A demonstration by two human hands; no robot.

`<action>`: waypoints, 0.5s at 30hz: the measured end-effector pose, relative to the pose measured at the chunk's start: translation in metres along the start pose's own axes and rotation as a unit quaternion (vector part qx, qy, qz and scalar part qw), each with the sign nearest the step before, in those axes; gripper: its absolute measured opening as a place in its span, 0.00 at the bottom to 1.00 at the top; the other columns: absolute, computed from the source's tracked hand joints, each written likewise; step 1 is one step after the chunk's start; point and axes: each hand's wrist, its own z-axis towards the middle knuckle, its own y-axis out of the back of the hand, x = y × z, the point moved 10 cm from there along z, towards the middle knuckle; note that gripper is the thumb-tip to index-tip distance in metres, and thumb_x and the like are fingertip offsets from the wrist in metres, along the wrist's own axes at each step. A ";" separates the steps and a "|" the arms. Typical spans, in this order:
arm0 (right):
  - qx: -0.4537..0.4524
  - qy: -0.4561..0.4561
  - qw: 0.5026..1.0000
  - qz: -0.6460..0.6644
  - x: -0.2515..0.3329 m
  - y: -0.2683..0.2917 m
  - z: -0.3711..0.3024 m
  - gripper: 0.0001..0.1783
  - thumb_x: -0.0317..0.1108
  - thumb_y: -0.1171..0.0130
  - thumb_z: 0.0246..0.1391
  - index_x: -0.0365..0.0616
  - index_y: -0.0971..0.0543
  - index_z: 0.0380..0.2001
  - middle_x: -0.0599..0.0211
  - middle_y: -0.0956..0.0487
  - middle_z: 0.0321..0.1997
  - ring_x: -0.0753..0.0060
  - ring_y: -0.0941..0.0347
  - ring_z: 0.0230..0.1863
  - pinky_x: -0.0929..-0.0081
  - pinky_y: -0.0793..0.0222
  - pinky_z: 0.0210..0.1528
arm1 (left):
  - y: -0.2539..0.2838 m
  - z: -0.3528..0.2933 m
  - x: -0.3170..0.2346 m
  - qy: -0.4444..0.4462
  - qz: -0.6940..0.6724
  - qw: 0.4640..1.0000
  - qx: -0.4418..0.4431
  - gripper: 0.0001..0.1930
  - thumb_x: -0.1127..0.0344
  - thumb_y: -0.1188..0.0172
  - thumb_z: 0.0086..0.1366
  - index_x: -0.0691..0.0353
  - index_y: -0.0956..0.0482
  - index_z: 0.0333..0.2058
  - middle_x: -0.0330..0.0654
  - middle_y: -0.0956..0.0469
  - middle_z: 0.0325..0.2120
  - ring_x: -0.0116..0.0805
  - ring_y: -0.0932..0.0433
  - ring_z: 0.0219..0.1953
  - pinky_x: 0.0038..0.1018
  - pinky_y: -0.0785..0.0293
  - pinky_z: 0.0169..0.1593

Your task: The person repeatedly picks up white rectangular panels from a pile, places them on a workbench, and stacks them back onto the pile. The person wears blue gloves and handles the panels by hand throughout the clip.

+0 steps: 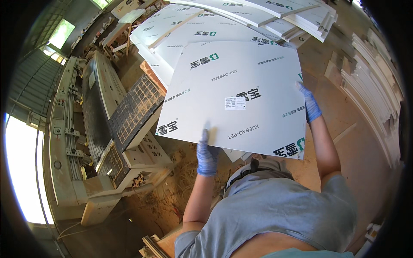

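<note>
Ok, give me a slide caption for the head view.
Blue-gloved left hand and right hand hold a white printed panel by its edges, stacked panels beyond.

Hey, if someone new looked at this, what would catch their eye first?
The large white panel at the centre, its near edge in the left hand and right edge in the right hand, both gloved in blue. Beyond it, a pile of similar boards sits at the top; a glaring bright opening shows at far left.

Blown-out daylight, L opening (26, 172); fisheye bends edges, corners blk.
</note>
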 end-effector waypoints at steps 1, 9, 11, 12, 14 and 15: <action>0.002 -0.007 1.000 -0.003 -0.001 0.000 -0.003 0.31 0.53 0.45 0.58 0.38 0.28 0.54 0.62 0.22 0.45 0.73 0.25 0.43 0.76 0.26 0.44 | 0.006 0.005 -0.008 -0.023 -0.003 1.000 -0.007 0.33 0.48 0.39 0.60 0.61 0.36 0.58 0.44 0.31 0.51 0.40 0.31 0.54 0.40 0.32 0.57; 0.016 -0.002 1.000 0.027 -0.005 0.000 -0.003 0.31 0.53 0.46 0.58 0.37 0.28 0.54 0.61 0.22 0.46 0.71 0.25 0.43 0.74 0.26 0.44 | 0.033 0.024 -0.023 -0.046 -0.057 0.997 -0.030 0.31 0.57 0.36 0.58 0.63 0.34 0.57 0.43 0.31 0.53 0.38 0.31 0.54 0.37 0.34 0.59; 0.021 -0.006 0.999 0.025 -0.004 0.002 -0.002 0.31 0.53 0.46 0.58 0.37 0.29 0.54 0.60 0.22 0.47 0.70 0.25 0.44 0.73 0.26 0.45 | 0.030 0.024 -0.023 -0.043 -0.059 0.997 -0.025 0.30 0.59 0.36 0.58 0.63 0.34 0.57 0.42 0.30 0.52 0.37 0.31 0.53 0.36 0.33 0.58; 0.022 -0.009 0.999 0.022 -0.003 0.002 -0.003 0.31 0.53 0.46 0.58 0.37 0.29 0.54 0.60 0.22 0.47 0.70 0.25 0.44 0.73 0.26 0.45 | 0.027 0.023 -0.024 -0.038 -0.058 0.997 -0.022 0.30 0.60 0.36 0.57 0.63 0.33 0.56 0.42 0.30 0.51 0.37 0.30 0.53 0.36 0.33 0.58; 0.031 -0.017 0.999 0.021 -0.002 -0.001 -0.003 0.32 0.53 0.46 0.58 0.37 0.29 0.55 0.59 0.23 0.48 0.69 0.25 0.45 0.72 0.27 0.46 | 0.027 0.021 -0.025 -0.042 -0.056 0.997 -0.030 0.28 0.60 0.37 0.58 0.63 0.32 0.55 0.42 0.29 0.50 0.37 0.29 0.52 0.35 0.32 0.57; 0.038 -0.022 0.999 0.027 -0.002 -0.005 -0.003 0.32 0.53 0.45 0.57 0.37 0.30 0.55 0.59 0.23 0.48 0.68 0.25 0.46 0.72 0.27 0.46 | 0.030 0.019 -0.025 -0.052 -0.054 0.996 -0.041 0.27 0.60 0.38 0.59 0.63 0.32 0.55 0.43 0.28 0.49 0.37 0.29 0.51 0.35 0.32 0.56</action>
